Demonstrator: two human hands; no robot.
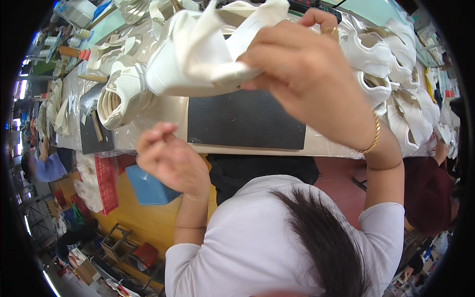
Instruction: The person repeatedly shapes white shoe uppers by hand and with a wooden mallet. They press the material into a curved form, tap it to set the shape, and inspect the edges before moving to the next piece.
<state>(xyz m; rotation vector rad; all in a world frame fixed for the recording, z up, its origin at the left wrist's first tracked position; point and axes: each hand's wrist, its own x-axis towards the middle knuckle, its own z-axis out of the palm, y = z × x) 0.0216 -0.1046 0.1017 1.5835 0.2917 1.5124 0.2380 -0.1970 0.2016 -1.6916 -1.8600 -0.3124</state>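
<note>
Right hand point(302, 69) is pinching the near right end of a white shoe upper point(170, 64), thumb and fingers closed on its edge; the upper is hanging tilted off that hand's left side, its flap blurring. Left hand point(170, 156) is hovering free, fingers loosely bent, and the upper is sitting above it, clear of its fingertips.

Now the big stuff: a plastic-covered table point(329, 143) is stretching out under both hands. Stacked white uppers point(366, 57) are crowding the right hand's right side. A red crate point(106, 185) is standing below and left of the left hand, while a blue bin point(148, 190) is showing closer, right by that hand's lower edge. A black board point(247, 121) is lying between the hands. Another white shoe point(129, 94) is resting up and left of the left hand, its padded lining showing. Farther left of that hand, a hammer point(96, 126) is lying on a dark pad point(94, 143). And a gold bracelet point(373, 136) is circling the right wrist!
</note>
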